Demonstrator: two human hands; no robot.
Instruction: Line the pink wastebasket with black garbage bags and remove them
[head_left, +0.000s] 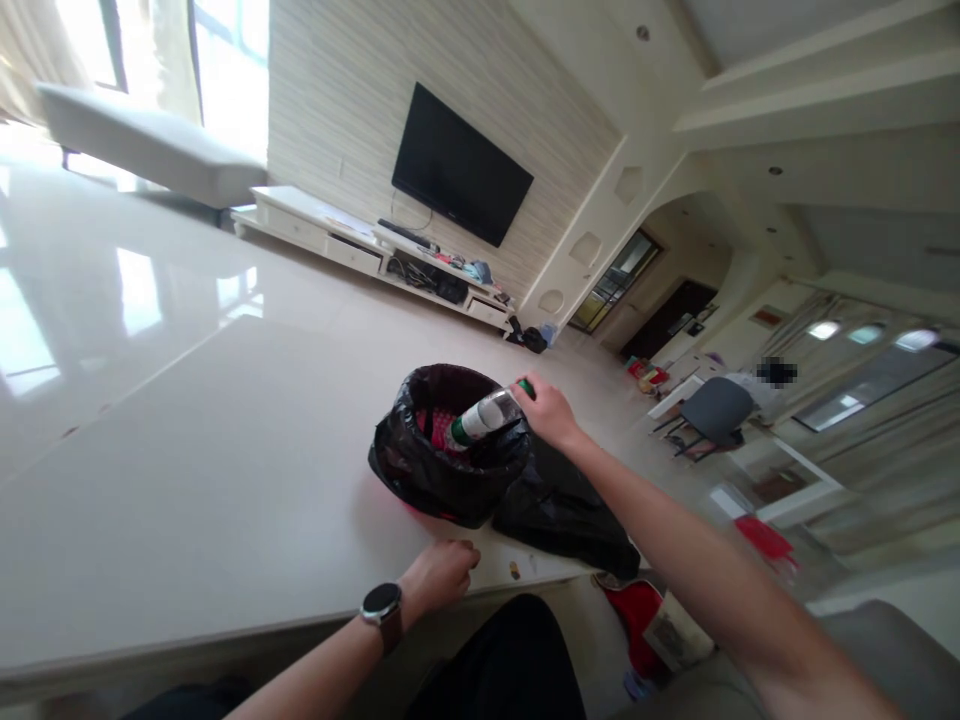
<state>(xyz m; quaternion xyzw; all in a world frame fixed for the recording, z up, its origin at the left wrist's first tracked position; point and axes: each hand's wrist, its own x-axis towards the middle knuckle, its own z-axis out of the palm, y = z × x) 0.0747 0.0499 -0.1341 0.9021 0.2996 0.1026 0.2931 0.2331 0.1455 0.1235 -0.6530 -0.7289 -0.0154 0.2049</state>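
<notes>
My right hand point(549, 412) grips the capped neck end of a clear plastic bottle point(489, 414) with a white and green label. The bottle slants down, its lower end inside a bin lined with a black bag point(442, 490). Pink basket-like mesh of the bin point(435, 425) shows within the liner. My left hand point(444, 572), below a wristwatch, rests near the table's front edge with its fingers curled; I see nothing in them. More black plastic point(570, 505) lies on the tabletop right of the bin, under my right forearm.
The glossy white table point(225, 480) fills the left. Small bits point(514, 570) lie near its front edge. A red bag point(634, 620) is below it at right. Beyond are a TV cabinet point(307, 235), a grey chair point(716, 410) and a person point(765, 395) beside it.
</notes>
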